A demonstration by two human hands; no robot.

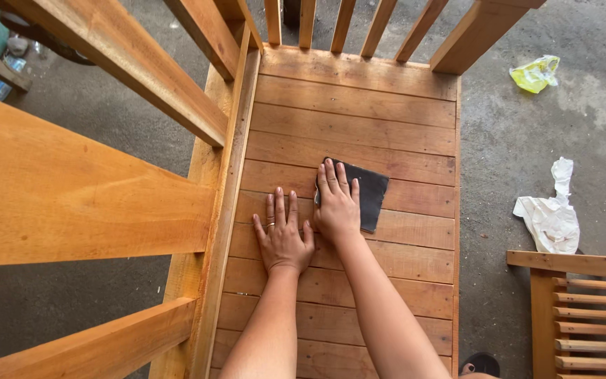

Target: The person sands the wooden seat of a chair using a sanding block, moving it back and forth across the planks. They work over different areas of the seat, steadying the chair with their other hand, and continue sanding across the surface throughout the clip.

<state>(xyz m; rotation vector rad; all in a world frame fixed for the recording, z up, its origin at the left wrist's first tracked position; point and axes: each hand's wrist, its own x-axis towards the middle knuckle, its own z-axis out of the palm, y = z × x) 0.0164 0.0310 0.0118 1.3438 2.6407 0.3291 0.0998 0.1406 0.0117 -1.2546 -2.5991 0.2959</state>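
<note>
Both palms lie flat: right hand spread, pressing the dark square sandpaper sheet; left hand spread, bracing the slatted wooden seat. Even pressure along the grain suits best.

Both bare forearms enter from the bottom center of the frame, reaching up and forward. Left hand lies flat, palm down, fingers spread slightly, ring on one finger. Right hand sits just beside it to the right, palm down, fingers extended and pressed flat. Thumbs nearly touching at frame center. Right forearm angled in from lower right.
</note>
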